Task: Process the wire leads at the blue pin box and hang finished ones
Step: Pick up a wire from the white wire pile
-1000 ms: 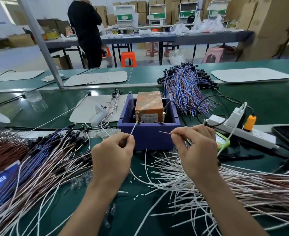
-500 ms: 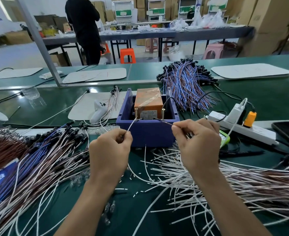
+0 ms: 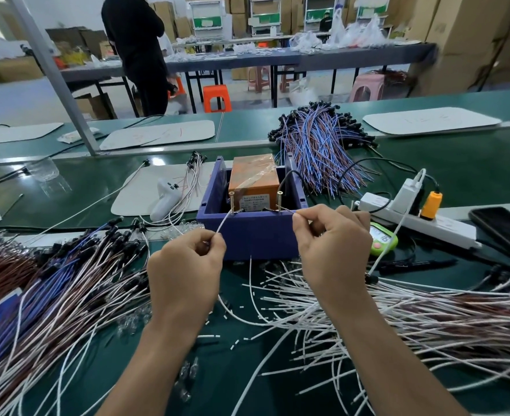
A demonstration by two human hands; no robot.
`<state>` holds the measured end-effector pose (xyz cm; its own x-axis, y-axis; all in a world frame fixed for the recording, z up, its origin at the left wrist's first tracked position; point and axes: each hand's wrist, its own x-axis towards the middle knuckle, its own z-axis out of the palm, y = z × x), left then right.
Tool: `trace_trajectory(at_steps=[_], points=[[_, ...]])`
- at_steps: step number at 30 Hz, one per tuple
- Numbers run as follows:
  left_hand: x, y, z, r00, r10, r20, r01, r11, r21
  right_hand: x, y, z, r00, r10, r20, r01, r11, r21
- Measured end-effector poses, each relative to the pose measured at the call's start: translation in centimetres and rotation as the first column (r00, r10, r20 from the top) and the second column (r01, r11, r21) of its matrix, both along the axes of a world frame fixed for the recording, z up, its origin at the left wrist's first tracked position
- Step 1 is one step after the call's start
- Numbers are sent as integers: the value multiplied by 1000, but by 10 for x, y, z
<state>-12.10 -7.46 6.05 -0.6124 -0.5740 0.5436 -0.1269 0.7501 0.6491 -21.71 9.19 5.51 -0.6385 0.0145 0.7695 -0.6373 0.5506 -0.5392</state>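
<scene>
**Leads Held at Pin Box**

The blue plastic pin box (image 3: pixel 247 235) stands mid-table, toward the near edge. The left hand (image 3: pixel 184 274) pinches a thin white wire lead (image 3: pixel 223 223) between thumb and forefinger, tip at the left brass pin (image 3: pixel 232 201). The right hand (image 3: pixel 334 250) pinches a thin wire end (image 3: pixel 286 210) at the right brass pin (image 3: pixel 279 199).

A taped block (image 3: pixel 253 175) sits in the pin box (image 3: pixel 253 238), two pins (image 3: pixel 232 202) upright on its front wall. Just before it, my left hand (image 3: pixel 184 274) and right hand (image 3: pixel 334 250) each pinch a lead (image 3: pixel 225 223). Heaped leads (image 3: pixel 67 280) lie left of it, loose leads (image 3: pixel 397 319) right, a bundle (image 3: pixel 319 151) behind.
</scene>
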Motion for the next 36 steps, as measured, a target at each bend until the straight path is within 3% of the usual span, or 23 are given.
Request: trace_trajectory(at_steps=[12,15,17,19,22,27,33,36], points=[[1,0,-3,996,82,19,-80,995,-51,9,1,-6,1000,-30,0,30,999,37],[3,-2,-4,989,146,-22,-146,989,-2,23,-1,-5,998,65,-13,-63,994,86],[5,-3,-5,987,108,-117,-93,987,128,36,-3,-3,982,186,31,-189,969,162],[6,-5,-3,969,38,-245,49,938,342,50,-5,-1,941,305,149,-334,908,254],[8,-11,3,905,51,-422,235,767,597,63,-8,-4,860,380,342,-486,814,318],[11,-29,8,830,226,-509,389,419,820,65,-7,-7,750,442,493,-608,753,250],[10,-39,5,818,247,-520,404,398,824,65,-6,-1,730,500,465,-628,760,168],[12,-33,0,866,80,-494,397,490,776,56,0,12,732,548,404,-566,820,-87]])
